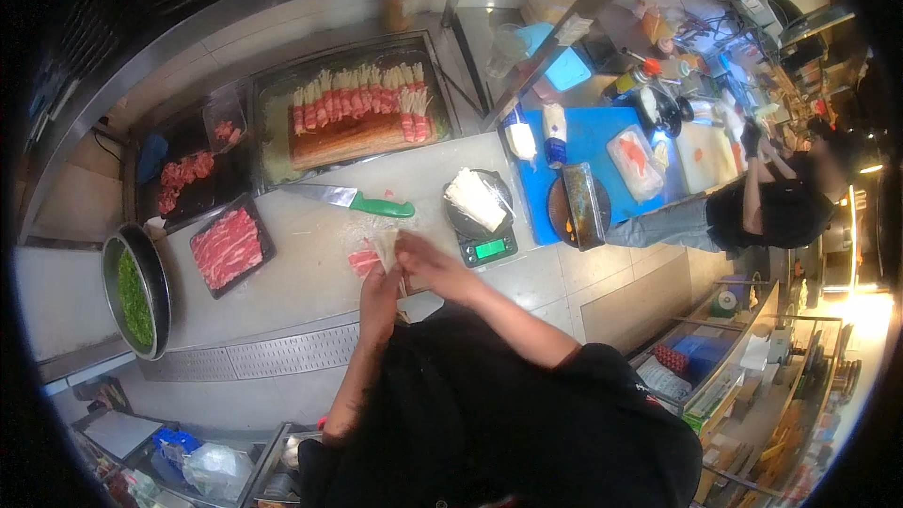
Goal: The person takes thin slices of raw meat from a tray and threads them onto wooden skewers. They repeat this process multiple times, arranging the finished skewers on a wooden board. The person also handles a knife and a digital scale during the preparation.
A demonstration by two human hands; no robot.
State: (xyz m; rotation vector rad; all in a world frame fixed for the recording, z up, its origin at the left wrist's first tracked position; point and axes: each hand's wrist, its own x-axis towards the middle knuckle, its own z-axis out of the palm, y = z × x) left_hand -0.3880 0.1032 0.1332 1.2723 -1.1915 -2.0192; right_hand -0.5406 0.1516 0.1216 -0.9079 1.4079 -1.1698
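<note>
A small bunch of enoki mushrooms (pixel 386 248) is between my hands, over the near edge of the worktop. My left hand (pixel 378 300) grips it from below. Blurred by motion, my right hand (pixel 432 267) has its fingers on the bunch's right side. Just left of the bunch, a slice of raw marbled meat (pixel 363 262) lies flat, partly covered by my hands. Beyond them rests a knife (pixel 381 206) with a green handle. More enoki (pixel 476 201) sits on a black plate on the digital scale (pixel 490 250).
Meat-wrapped enoki rolls (pixel 353 99) line a wooden board (pixel 353 144) at the back. Sliced meat (pixel 227 248) fills a black tray at left, beside a metal bowl of chopped greens (pixel 134 300). A blue cutting board (pixel 585 134) holds enoki packs. Another person (pixel 769 204) stands at far right.
</note>
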